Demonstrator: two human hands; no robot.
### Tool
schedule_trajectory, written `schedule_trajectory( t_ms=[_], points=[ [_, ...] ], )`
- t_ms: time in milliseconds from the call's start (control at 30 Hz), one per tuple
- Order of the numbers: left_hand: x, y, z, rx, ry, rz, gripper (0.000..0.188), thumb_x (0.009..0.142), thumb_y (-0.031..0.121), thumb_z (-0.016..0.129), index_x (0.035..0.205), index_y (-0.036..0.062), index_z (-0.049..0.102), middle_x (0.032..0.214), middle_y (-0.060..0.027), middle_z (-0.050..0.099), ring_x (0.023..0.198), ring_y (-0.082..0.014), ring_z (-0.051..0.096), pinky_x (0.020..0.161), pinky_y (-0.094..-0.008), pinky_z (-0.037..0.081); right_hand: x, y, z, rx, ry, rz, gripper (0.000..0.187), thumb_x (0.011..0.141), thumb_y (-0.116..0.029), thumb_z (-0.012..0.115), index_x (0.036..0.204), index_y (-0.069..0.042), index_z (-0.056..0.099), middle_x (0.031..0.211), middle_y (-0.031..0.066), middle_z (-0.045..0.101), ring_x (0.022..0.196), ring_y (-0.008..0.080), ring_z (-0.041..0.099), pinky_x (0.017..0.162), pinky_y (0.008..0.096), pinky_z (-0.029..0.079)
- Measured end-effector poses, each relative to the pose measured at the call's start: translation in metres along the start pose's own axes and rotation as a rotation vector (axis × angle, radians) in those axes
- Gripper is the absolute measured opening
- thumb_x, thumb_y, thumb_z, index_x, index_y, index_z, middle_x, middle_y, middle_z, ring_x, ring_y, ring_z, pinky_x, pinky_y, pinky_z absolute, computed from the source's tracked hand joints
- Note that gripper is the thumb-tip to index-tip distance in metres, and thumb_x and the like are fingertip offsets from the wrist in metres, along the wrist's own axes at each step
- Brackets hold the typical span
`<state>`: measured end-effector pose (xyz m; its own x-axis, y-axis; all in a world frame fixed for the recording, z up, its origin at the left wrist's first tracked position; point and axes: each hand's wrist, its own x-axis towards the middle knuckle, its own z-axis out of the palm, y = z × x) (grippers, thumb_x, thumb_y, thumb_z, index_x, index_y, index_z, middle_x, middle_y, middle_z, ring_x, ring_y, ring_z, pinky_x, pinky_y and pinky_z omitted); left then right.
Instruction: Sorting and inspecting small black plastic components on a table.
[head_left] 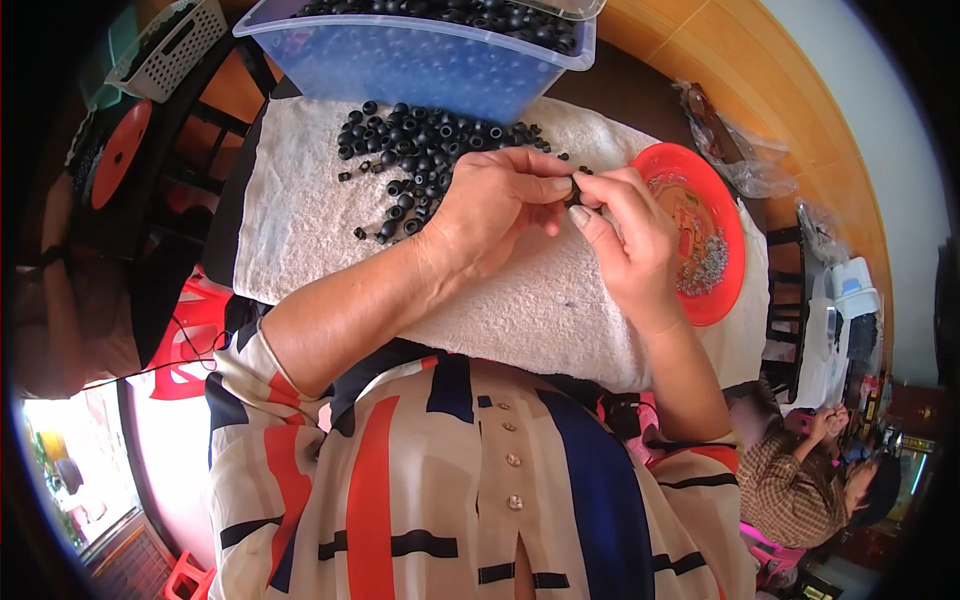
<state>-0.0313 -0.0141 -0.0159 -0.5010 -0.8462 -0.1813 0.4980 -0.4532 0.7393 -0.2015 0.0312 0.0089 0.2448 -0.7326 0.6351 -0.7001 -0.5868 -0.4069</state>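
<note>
My left hand [490, 205] and my right hand [632, 235] meet above the towel, fingertips pinched together on a small black part [574, 192]. Most of that part is hidden by the fingers, so its exact shape cannot be made out. Behind and beside my left hand lies a loose pile of black round plastic pieces with holes [400, 150], some partly covered by the hand. To the right of my right hand sits a red plate [733, 235] holding a heap of tiny silvery metal pieces [705, 268].
A white towel [310, 220] covers the dark table. A clear bluish plastic bin [400, 75] full of black pieces stands at the far side. Plastic bags [750, 175] lie at the far right. A white basket [180, 55] is far left. Other people sit at both sides.
</note>
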Motion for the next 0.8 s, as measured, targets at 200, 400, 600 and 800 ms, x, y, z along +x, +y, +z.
schedule_trajectory(
  t_ms=[200, 400, 600, 800],
  points=[
    [-0.008, 0.0, 0.011, 0.27, -0.189, -0.029, 0.014, 0.083, -0.005, 0.066, 0.096, -0.0066, 0.068, 0.082, -0.0096, 0.067, 0.064, -0.0136, 0.061, 0.057, -0.0259, 0.052, 0.042, 0.04, -0.026, -0.056, -0.065, 0.192, 0.011, 0.08, 0.004, 0.059, 0.09, 0.001, 0.064, 0.086, 0.0139, 0.065, 0.078, 0.0285, 0.067, 0.068, 0.0346, 0.05],
    [-0.009, -0.016, 0.01, 0.357, -0.443, -0.185, 0.014, 0.08, -0.006, 0.069, 0.093, -0.0068, 0.069, 0.077, -0.0077, 0.066, 0.065, -0.0106, 0.061, 0.053, -0.0232, 0.051, 0.047, 0.058, 0.003, -0.158, -0.349, 0.125, 0.008, 0.079, -0.007, 0.062, 0.086, -0.007, 0.068, 0.09, 0.01, 0.066, 0.085, 0.0324, 0.064, 0.073, 0.0415, 0.05],
    [-0.008, -0.015, 0.009, 0.394, -0.463, -0.19, 0.013, 0.08, -0.006, 0.068, 0.093, -0.0067, 0.069, 0.076, -0.0072, 0.065, 0.065, -0.0099, 0.06, 0.052, -0.023, 0.05, 0.06, 0.056, 0.02, -0.27, -0.517, -0.073, 0.012, 0.079, -0.005, 0.059, 0.088, -0.003, 0.066, 0.087, 0.0129, 0.065, 0.081, 0.0349, 0.064, 0.069, 0.044, 0.05],
    [-0.006, -0.016, 0.007, 0.326, -0.442, -0.225, 0.014, 0.08, -0.006, 0.068, 0.093, -0.0076, 0.068, 0.077, -0.0089, 0.066, 0.065, -0.012, 0.062, 0.052, -0.0231, 0.051, 0.059, 0.065, 0.027, -0.291, -0.513, -0.069, 0.014, 0.079, -0.003, 0.059, 0.091, -0.002, 0.066, 0.088, 0.0127, 0.065, 0.079, 0.0302, 0.065, 0.068, 0.0399, 0.05]
  ],
)
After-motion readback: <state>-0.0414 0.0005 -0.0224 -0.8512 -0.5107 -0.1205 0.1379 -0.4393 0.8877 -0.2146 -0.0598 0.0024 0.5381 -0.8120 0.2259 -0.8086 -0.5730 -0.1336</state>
